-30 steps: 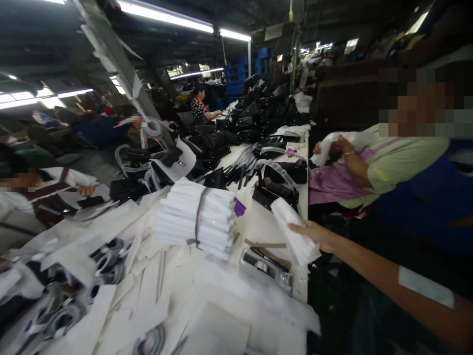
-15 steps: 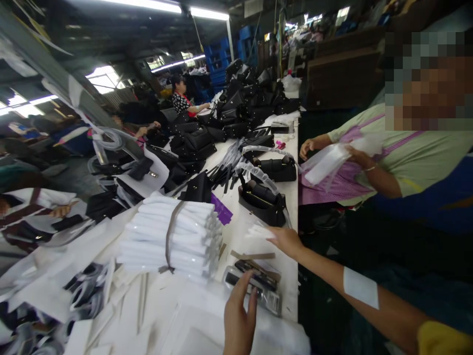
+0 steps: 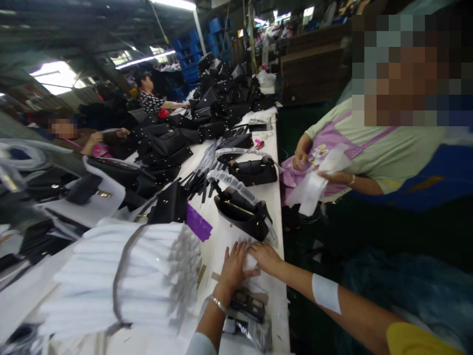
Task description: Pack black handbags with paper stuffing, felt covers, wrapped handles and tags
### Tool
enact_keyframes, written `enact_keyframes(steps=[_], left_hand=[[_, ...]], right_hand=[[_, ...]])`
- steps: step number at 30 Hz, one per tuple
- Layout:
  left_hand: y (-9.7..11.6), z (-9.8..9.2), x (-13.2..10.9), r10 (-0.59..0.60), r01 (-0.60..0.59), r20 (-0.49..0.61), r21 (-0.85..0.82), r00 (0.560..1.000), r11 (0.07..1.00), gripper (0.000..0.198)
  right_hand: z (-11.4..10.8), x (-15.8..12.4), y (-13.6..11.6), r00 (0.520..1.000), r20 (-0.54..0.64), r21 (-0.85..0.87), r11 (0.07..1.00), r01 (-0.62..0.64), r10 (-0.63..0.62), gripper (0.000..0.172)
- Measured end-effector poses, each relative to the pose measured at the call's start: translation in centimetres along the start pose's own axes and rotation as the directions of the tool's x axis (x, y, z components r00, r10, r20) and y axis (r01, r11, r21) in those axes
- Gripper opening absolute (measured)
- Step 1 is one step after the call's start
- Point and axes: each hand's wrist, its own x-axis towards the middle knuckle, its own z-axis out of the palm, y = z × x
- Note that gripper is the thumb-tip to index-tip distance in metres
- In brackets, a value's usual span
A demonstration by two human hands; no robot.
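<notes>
White wad (image 3: 251, 262), partly hidden
Crumpled, it lies just beside the nearest black bag (image 3: 244, 223), on the bag's near side.

This is a big workshop full of bags, like a factory. Lots of black bags (image 3: 218, 101) are piled at 12 o'clock on a long white table (image 3: 277, 306), and a fat bundle of white rolls (image 3: 155, 276) sits at 8 o'clock. A person (image 3: 402, 148) in a pink apron (image 3: 334, 135) works at 3 o'clock, and a bright lamp (image 3: 175, 4) hangs at 11 o'clock.
</notes>
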Motion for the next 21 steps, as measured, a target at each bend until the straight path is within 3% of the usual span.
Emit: enact_keyframes(steps=[6, 11, 15, 21], left_hand=[[-0.5, 2.6, 1.1, 0.021, -0.019, -0.046, 0.046, 0.999, 0.999, 0.084], [-1.6, 3.4, 2.0, 0.029, -0.024, -0.073, 0.078, 0.997, 0.997, 0.064], [-1.4, 3.1, 1.9, 0.015, -0.009, -0.069, 0.078, 0.998, 0.997, 0.062], [-0.9, 1.2, 2.1, -0.017, 0.019, -0.032, 0.088, 0.999, 0.996, 0.051]], right_hand=[[-0.3, 1.4, 0.1, 0.997, -0.005, -0.013, 0.997, -0.075, 0.075, 0.025], [-1.1, -0.3, 0.4, 0.998, -0.048, 0.016, 0.999, -0.049, 0.050, 0.054], [-0.9, -2.2, 1.8, 0.995, -0.091, 0.021, 0.999, -0.027, 0.029, 0.070], [-0.4, -1.7, 2.6, 0.995, -0.091, 0.006, 0.999, -0.035, 0.036, 0.049]])
